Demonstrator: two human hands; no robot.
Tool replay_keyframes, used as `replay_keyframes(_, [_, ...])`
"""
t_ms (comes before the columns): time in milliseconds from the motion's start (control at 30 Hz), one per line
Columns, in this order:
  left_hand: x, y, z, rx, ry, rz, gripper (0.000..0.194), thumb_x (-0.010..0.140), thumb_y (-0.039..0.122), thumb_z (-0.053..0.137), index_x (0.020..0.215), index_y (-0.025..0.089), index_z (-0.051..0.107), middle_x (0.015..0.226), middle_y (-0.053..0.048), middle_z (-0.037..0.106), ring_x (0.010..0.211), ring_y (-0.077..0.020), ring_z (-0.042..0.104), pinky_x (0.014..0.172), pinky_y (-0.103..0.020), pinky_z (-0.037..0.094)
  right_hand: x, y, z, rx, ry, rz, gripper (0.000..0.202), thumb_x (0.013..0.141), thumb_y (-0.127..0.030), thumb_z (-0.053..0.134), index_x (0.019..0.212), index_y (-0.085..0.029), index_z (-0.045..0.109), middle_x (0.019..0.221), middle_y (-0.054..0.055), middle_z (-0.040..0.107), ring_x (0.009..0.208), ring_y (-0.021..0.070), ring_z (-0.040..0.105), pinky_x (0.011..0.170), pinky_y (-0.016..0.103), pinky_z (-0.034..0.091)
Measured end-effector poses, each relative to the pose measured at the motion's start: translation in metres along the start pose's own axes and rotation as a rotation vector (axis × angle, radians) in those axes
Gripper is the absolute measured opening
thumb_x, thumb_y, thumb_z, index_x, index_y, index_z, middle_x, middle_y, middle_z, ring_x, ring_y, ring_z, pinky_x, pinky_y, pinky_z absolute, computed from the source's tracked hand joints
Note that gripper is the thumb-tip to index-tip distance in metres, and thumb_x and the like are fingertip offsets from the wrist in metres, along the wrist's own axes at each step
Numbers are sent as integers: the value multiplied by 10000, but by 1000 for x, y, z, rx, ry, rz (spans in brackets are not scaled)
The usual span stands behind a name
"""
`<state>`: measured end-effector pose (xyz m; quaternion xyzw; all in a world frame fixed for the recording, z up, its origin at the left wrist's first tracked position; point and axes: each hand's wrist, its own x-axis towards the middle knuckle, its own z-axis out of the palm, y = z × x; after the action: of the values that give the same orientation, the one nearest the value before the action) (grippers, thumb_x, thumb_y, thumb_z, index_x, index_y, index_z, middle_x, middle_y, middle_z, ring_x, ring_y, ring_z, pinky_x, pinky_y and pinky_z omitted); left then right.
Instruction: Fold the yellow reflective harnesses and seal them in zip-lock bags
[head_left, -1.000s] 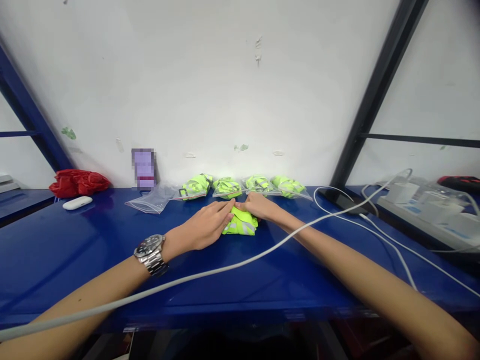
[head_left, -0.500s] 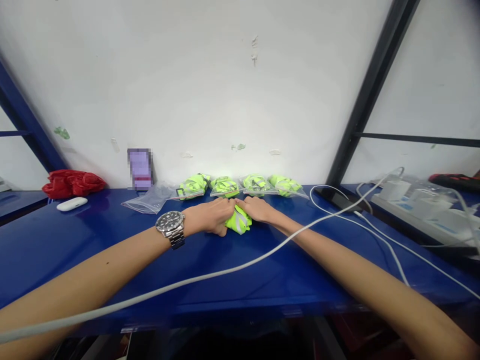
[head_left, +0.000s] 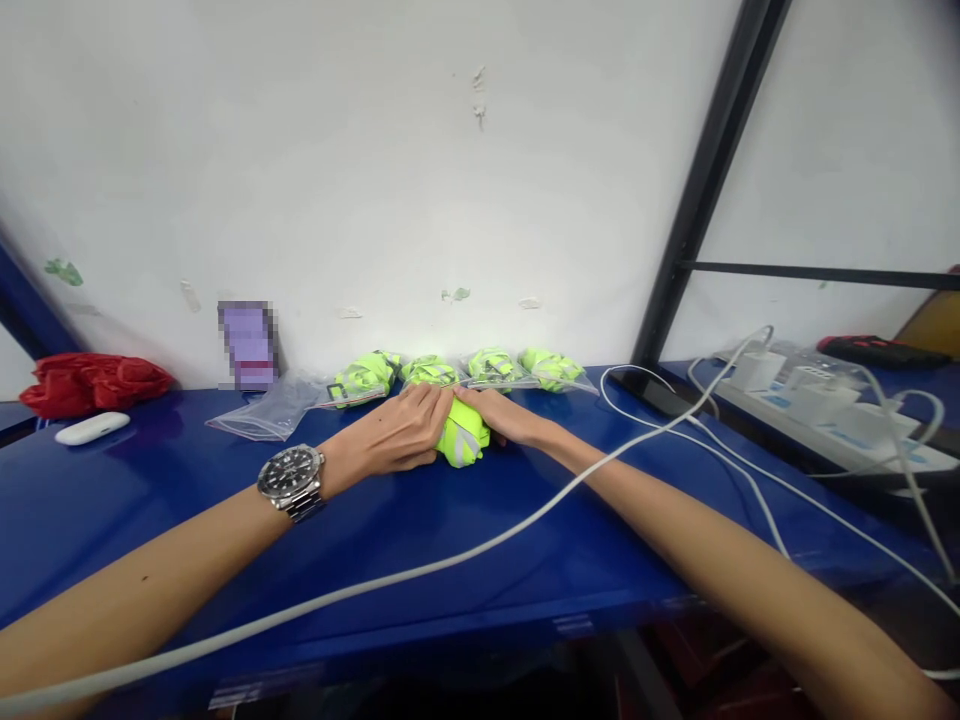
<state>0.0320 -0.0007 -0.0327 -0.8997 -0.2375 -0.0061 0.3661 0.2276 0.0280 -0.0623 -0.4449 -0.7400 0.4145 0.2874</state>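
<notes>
Four bagged bundles (head_left: 365, 375) in a row by the wall, one loose cloth bundle (head_left: 461, 437) between my hands. Head view is all I get.

Cloth bundle: bright yellow-green, pale stripe, on or just above the blue table (head_left: 390, 530), on the near side of the bagged row. Left hand (head_left: 409, 425) on its left and upper side, fingers bent in, gripping it. Right hand (head_left: 510, 415) on its right side, thumb along the top, fingers curled in on the cloth; right fingertips hidden. Hands meet or nearly meet at the top edge, can't tell which.

Progress, my read: four bagged; the one in hand looks compact but has no bag round it. One flat clear bag (head_left: 262, 410) lies left of the row, no cloth showing inside. Can't tell if the folding is finished, hands cover too much.

Around: phone (head_left: 249, 345) leaning on the wall, screen pixelated; red cloth (head_left: 97, 385) and white case (head_left: 93, 428) far left; power strip (head_left: 900, 450) with chargers on the right. White cable (head_left: 427, 570) crosses in front of both forearms. Watch (head_left: 291, 478) on my left wrist.
</notes>
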Motion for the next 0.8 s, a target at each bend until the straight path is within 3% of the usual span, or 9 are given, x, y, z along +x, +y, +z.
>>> replay_keyframes(133, [-1, -5, -3, 73, 152, 2, 384, 910, 164, 394, 1242, -27, 406, 1146, -271, 555, 1052, -345, 548, 877, -485, 460, -9, -8, 2, 589, -100, 10, 379, 855, -549, 551, 1001, -202, 585, 844, 25, 651, 738, 153, 604, 619, 254, 506])
replay_keyframes(267, [-6, -7, 0, 89, 316, -9, 374, 938, 144, 360, 1270, -23, 406, 1189, -286, 557, 1127, -353, 542, 940, -541, 447, -15, -14, 5, 872, -231, 11, 326, 741, -352, 740, 975, -175, 597, 846, 26, 654, 754, 148, 626, 660, 254, 531])
replay_keyframes(400, [-10, -5, 3, 152, 452, 53, 372, 931, 130, 408, 1257, -49, 418, 1163, -308, 584, 1140, -368, 559, 925, -542, 485, -16, -16, 13, 930, -176, -124, 336, 650, -223, 795, 916, -137, 609, 808, 24, 645, 730, 140, 627, 664, 233, 522])
replay_keyframes(500, [-14, 1, 3, 215, 524, 82, 369, 923, 140, 448, 1227, -68, 435, 1125, -320, 607, 1125, -376, 580, 909, -531, 516, -20, -17, 18, 964, -142, -156, 402, 598, -155, 804, 925, -171, 571, 794, -5, 637, 713, 129, 621, 659, 225, 508])
replay_keyframes(633, [-15, 9, 4, 256, 554, 76, 328, 915, 94, 438, 1211, -46, 452, 1121, -293, 630, 1132, -355, 592, 926, -509, 532, -25, -16, 22, 1007, -168, -142, 451, 562, -88, 784, 906, -206, 517, 742, -45, 612, 650, 105, 600, 612, 201, 482])
replay_keyframes(800, [-13, 10, 7, 246, 560, 63, 312, 896, 45, 451, 1194, -44, 468, 1130, -295, 630, 1153, -362, 579, 943, -506, 531, -24, -13, 23, 999, -46, -172, 474, 524, -79, 799, 846, -212, 478, 674, -64, 596, 585, 101, 591, 571, 203, 474])
